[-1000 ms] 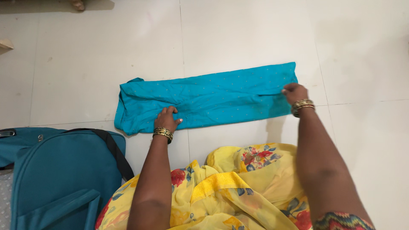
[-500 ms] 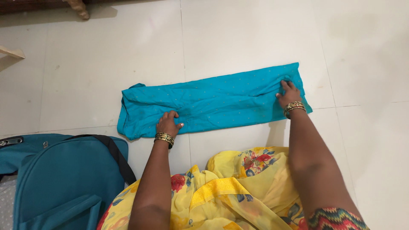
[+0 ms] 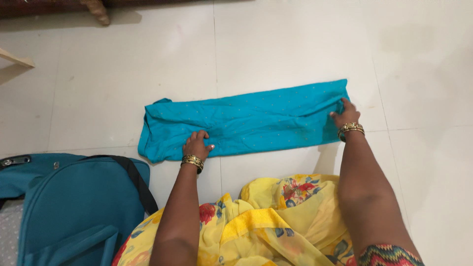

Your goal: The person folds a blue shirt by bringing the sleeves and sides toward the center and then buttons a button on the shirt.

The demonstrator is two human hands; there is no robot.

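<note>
R hand (image 3: 346,117) further onto cloth (image 3: 246,120)

A home room, judging by the pale tiled floor (image 3: 276,44), with a carved wooden furniture leg (image 3: 98,10) at its far edge and a teal travel bag (image 3: 74,207) lying open nearest the camera.

Both arms reach forward, left hand (image 3: 196,146) palm-down with fingers curled, right hand (image 3: 346,116) fingers pinched.

Bright, even indoor light, soft shadows beside the arms, sharp focus throughout.
</note>
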